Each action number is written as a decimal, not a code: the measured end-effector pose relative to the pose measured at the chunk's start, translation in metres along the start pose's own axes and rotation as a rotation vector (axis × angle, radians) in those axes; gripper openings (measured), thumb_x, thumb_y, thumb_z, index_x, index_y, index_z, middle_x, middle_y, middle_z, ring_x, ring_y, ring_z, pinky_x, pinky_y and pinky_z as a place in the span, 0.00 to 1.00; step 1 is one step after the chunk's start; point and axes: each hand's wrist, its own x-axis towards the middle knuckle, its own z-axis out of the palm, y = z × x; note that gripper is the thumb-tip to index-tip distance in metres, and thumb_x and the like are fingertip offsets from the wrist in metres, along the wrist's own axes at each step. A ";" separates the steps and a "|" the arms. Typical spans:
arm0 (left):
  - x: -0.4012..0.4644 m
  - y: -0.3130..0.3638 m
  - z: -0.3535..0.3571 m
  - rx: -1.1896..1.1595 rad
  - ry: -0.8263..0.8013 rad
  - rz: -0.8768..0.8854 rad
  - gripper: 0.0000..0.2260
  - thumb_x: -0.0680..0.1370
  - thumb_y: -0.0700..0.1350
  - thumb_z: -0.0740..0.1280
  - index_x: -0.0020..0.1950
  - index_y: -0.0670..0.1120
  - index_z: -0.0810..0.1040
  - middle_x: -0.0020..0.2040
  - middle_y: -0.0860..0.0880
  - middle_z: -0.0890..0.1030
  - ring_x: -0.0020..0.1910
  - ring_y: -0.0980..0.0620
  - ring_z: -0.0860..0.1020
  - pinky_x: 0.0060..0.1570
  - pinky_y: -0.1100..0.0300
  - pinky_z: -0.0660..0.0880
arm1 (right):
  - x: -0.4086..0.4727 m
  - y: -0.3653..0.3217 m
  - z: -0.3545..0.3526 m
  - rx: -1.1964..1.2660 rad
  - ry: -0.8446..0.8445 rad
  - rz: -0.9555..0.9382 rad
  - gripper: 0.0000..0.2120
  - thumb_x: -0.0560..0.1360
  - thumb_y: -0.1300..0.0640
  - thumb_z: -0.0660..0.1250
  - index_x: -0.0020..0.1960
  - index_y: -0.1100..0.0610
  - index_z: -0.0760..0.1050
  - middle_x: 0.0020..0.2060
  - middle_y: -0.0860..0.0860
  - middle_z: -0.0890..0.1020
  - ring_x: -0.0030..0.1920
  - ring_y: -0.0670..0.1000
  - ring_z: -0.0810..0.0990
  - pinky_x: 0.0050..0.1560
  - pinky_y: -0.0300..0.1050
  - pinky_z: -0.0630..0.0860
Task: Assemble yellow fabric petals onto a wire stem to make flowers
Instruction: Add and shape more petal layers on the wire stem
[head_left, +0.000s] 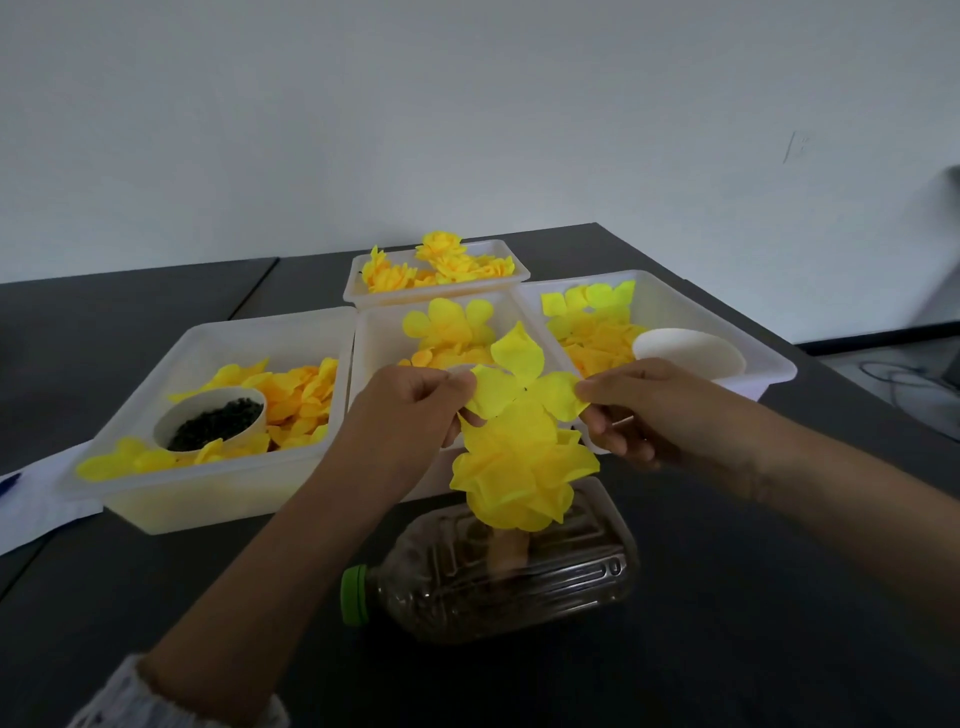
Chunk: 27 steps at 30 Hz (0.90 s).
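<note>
Left hand (415, 400) and right hand (639, 410) each pinch an edge of the top petal layer (519, 379) above the flower (519, 473); keep it centred, slide down evenly, don't tear.

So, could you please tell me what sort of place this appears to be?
Probably a plain craft workstation in an office-like room: white trays of loose yellow petals on a dark table, a tray of finished flowers behind, and a bare white wall.

From my feed: bright yellow petals (522, 395), white trays (218, 499) behind the clear brownish bottle (514, 577), its cap (355, 595) lime green, table (727, 623) dark grey
</note>
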 end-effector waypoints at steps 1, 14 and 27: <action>0.001 0.000 0.000 0.007 0.006 -0.001 0.20 0.82 0.45 0.61 0.33 0.37 0.78 0.19 0.55 0.69 0.19 0.60 0.67 0.23 0.71 0.62 | 0.000 0.001 0.000 0.016 -0.004 0.002 0.23 0.79 0.52 0.61 0.26 0.53 0.73 0.23 0.52 0.72 0.23 0.48 0.64 0.23 0.37 0.61; 0.006 0.000 -0.002 -0.032 0.038 -0.042 0.19 0.81 0.46 0.63 0.31 0.46 0.80 0.18 0.55 0.67 0.18 0.59 0.63 0.22 0.71 0.61 | 0.005 -0.003 -0.003 0.114 -0.010 0.022 0.22 0.78 0.53 0.63 0.25 0.53 0.74 0.22 0.52 0.71 0.27 0.51 0.64 0.25 0.38 0.60; -0.001 0.003 -0.003 0.152 0.070 0.036 0.21 0.79 0.48 0.65 0.25 0.53 0.79 0.21 0.54 0.75 0.23 0.60 0.72 0.39 0.57 0.72 | 0.010 -0.004 0.002 -0.013 0.055 0.050 0.19 0.78 0.57 0.63 0.30 0.58 0.79 0.24 0.54 0.77 0.24 0.51 0.66 0.26 0.40 0.61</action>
